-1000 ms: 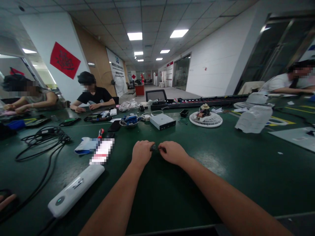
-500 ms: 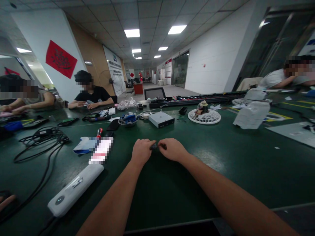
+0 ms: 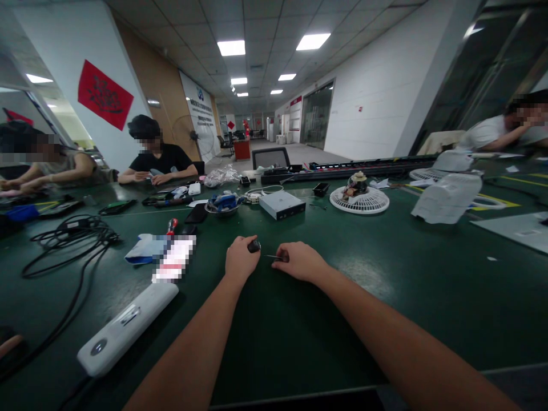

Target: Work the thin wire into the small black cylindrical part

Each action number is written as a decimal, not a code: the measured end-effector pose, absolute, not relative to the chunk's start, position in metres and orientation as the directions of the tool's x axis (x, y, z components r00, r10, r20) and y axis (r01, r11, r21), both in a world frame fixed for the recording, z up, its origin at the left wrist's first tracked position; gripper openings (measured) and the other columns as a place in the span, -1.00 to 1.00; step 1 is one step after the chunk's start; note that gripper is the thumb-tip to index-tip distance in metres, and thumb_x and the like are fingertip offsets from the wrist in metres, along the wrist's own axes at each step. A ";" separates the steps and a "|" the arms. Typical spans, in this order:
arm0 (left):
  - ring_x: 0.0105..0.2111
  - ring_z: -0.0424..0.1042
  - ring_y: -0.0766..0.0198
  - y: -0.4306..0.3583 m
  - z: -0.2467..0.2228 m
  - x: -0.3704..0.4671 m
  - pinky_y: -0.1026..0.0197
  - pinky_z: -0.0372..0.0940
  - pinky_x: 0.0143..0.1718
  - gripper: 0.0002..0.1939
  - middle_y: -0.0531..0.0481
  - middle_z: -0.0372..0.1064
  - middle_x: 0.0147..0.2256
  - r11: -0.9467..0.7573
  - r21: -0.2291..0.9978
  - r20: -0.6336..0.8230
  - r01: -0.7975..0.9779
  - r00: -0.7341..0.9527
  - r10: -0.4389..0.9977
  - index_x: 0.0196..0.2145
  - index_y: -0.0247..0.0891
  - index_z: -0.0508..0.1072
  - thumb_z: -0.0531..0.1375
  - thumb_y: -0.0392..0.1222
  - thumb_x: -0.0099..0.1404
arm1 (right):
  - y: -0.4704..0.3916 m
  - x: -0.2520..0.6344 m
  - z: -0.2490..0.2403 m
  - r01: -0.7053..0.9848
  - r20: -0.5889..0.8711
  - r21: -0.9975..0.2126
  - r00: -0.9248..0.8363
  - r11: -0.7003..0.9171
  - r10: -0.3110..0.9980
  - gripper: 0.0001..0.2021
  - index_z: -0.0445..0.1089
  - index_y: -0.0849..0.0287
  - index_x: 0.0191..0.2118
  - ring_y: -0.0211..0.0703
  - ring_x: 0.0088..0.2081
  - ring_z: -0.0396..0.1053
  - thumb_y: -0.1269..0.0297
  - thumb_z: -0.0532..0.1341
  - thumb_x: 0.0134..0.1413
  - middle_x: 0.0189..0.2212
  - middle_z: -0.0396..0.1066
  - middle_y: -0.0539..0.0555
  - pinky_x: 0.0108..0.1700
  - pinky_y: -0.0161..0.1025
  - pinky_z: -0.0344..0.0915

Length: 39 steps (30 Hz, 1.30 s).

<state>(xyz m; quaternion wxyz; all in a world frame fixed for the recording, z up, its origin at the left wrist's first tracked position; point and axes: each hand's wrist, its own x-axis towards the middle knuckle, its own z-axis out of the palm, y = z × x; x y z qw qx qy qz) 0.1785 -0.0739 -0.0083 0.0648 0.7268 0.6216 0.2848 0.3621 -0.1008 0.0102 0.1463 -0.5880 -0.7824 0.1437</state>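
Near the middle of the green table (image 3: 257,342), my left hand (image 3: 242,258) is closed on a small black cylindrical part (image 3: 254,246), which sticks out at the fingertips. Just right of it my right hand (image 3: 295,261) pinches a small dark piece (image 3: 282,257) with a thin metal shaft pointing left towards my left hand. A small gap separates the shaft from the black part. Beyond both hands lies a silver disc drive (image 3: 281,204) with a black front.
A white power strip (image 3: 128,328), phone, red-handled screwdriver (image 3: 172,226) and black cables (image 3: 77,234) lie left. A metal bowl (image 3: 222,208), fan grille (image 3: 359,201) and white plastic housing (image 3: 447,200) stand farther back. People sit across the table and at far right.
My hands have moved apart slightly, the left one leftward. The black part and the thin shaft, earlier close together between my fingers, now show separately. The view has shifted a little.
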 end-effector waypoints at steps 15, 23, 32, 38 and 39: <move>-0.16 0.45 0.13 -0.089 0.001 0.195 0.12 0.28 -0.07 -0.73 -0.01 0.51 -0.20 -0.471 0.436 0.355 0.766 0.335 0.873 -0.17 -0.15 0.52 0.28 -0.23 0.13 | -0.099 0.360 0.012 0.777 0.380 -0.516 -0.169 0.360 0.909 -0.73 0.49 0.08 -0.05 -0.20 -0.20 0.39 0.34 0.15 0.17 -0.11 0.43 0.08 -0.15 -0.28 0.27; -0.19 0.45 0.17 -0.089 0.002 0.193 0.17 0.29 -0.15 -0.79 -0.01 0.50 -0.25 -0.452 0.463 0.390 0.762 0.283 0.876 -0.23 -0.19 0.49 0.26 -0.28 0.12 | -0.100 0.360 0.012 0.754 0.344 -0.571 -0.139 0.324 0.929 -0.84 0.47 0.10 -0.18 -0.21 -0.35 0.38 0.26 0.24 0.10 -0.30 0.50 0.00 -0.29 -0.28 0.23; -0.24 0.45 0.21 -0.089 0.000 0.190 0.18 0.30 -0.17 -0.76 0.01 0.50 -0.26 -0.525 0.488 0.386 0.697 0.366 0.846 -0.20 -0.17 0.50 0.24 -0.29 0.13 | -0.095 0.362 0.006 0.759 0.363 -0.532 -0.197 0.376 0.911 -0.92 0.52 0.10 -0.33 -0.21 -0.31 0.35 0.27 0.31 0.00 -0.32 0.47 0.00 -0.30 -0.31 0.18; -0.24 0.44 0.16 -0.093 0.002 0.183 0.13 0.26 -0.13 -0.76 0.03 0.51 -0.29 -0.578 0.432 0.366 0.692 0.451 0.814 -0.22 -0.13 0.52 0.26 -0.27 0.09 | -0.094 0.367 0.009 0.760 0.205 -0.580 -0.212 0.293 0.956 -0.86 0.52 0.12 -0.38 -0.23 -0.40 0.32 0.19 0.34 -0.07 -0.44 0.43 -0.03 -0.38 -0.31 0.11; -0.24 0.44 0.16 -0.093 0.003 0.181 0.13 0.26 -0.13 -0.76 0.03 0.51 -0.29 -0.581 0.425 0.355 0.694 0.463 0.812 -0.23 -0.13 0.52 0.27 -0.25 0.08 | -0.094 0.368 0.009 0.738 0.170 -0.609 -0.239 0.292 0.956 -0.87 0.52 0.13 -0.38 -0.24 -0.43 0.31 0.20 0.33 -0.06 -0.49 0.42 -0.04 -0.39 -0.31 0.10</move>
